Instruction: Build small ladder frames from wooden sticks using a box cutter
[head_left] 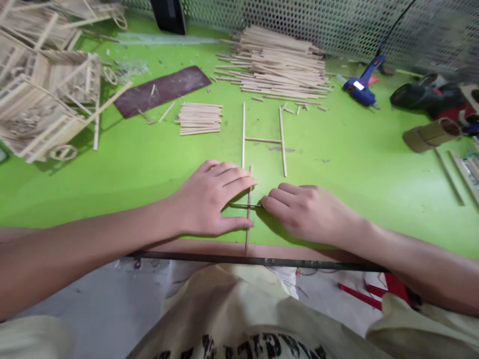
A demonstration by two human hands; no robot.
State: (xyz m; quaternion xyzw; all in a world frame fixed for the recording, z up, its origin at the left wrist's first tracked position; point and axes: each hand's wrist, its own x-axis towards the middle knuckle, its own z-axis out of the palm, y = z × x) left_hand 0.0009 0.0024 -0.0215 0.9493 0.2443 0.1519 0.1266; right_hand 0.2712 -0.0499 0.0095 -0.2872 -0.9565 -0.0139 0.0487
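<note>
A thin wooden stick [249, 199] lies near the table's front edge, pointing away from me. My left hand [213, 197] is laid over it, index fingertip and thumb tip pressing the stick at two spots. Between those spots a narrow dark metal blade [255, 206] crosses the stick; its left end reaches under my left hand. My right hand [305, 209] is closed around the blade's other end, and any handle is hidden in the fist. Just beyond, several sticks form an H-shaped frame [264, 140].
A small bundle of cut sticks [200, 118] and a large stick pile [280, 62] lie farther back. Wooden cart models [48, 94] crowd the left, near a brown sandpaper strip [162, 90]. A blue glue gun [362, 85], power tool [426, 97] and bamboo cup [430, 134] are right.
</note>
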